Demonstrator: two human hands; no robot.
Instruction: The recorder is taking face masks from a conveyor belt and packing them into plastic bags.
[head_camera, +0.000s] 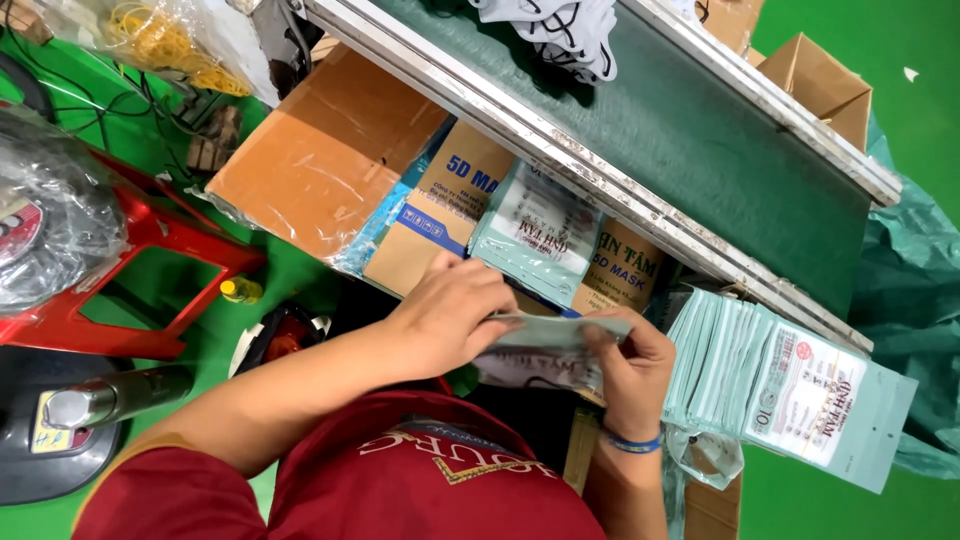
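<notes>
Hands (455, 315) (630, 365) pinch one pale mask pouch (545, 350) shut; we square its edges (gently) before the stack (740, 370).

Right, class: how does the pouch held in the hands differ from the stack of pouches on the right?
1. The held pouch is single, gripped between the left hand and right hand; the stack holds many and no hand touches it.
2. The held pouch lies nearly flat; the stack's pouches stand on edge, fanned.
Both are pale teal printed pouches.

Left hand (455, 310) fingertips hidden behind pale packet (545, 345); packet contents unclear; white masks (560, 30) cut by top edge.
</notes>
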